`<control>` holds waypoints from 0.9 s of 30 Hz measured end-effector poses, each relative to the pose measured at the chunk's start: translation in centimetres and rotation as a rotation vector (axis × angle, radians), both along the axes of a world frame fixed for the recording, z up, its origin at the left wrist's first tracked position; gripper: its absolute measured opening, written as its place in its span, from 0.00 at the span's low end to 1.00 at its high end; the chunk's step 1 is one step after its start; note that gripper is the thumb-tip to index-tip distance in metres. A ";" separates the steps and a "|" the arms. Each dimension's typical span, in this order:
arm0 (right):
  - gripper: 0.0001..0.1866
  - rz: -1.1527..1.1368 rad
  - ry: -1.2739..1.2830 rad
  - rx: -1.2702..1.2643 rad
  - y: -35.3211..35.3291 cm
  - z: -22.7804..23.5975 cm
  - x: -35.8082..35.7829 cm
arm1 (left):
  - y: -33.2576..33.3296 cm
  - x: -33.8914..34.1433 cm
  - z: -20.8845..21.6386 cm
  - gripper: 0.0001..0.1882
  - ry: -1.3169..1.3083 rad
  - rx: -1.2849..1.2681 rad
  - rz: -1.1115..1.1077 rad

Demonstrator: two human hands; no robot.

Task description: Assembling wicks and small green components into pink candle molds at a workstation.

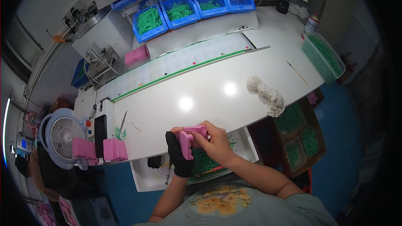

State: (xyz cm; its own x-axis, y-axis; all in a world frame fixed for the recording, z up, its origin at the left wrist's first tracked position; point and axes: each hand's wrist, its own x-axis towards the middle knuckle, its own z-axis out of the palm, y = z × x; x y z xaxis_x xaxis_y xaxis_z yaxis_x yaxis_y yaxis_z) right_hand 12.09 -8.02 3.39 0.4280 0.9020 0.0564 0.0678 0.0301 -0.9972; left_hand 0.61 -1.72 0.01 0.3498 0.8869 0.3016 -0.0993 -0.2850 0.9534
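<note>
Both hands on a pink block [185, 142] at the table's [159, 119] near edge
Gloved left hand [180, 159] cradles, right hand [217, 144] pinches; mid-handling, I'd guess, so next move wants steady grip.

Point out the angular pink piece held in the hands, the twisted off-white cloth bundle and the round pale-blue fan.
Angular pink piece [185, 143]: head view, its left side.
Twisted off-white cloth bundle [266, 93]: head view, its middle.
Round pale-blue fan [63, 131]: head view, its front grille.
</note>
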 end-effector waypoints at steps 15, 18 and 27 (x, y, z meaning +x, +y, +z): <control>0.16 0.065 0.427 -0.005 -0.8 -0.2 1.2 | 0.3 -2.9 1.3 0.22 -0.159 -0.421 -0.219; 0.15 0.056 0.131 0.060 -1.3 1.4 0.8 | 0.2 -2.5 1.7 0.21 -0.090 -0.326 -0.215; 0.15 0.112 -0.423 0.185 -1.4 2.1 1.4 | 0.9 -3.1 2.0 0.23 -0.251 -0.412 -0.343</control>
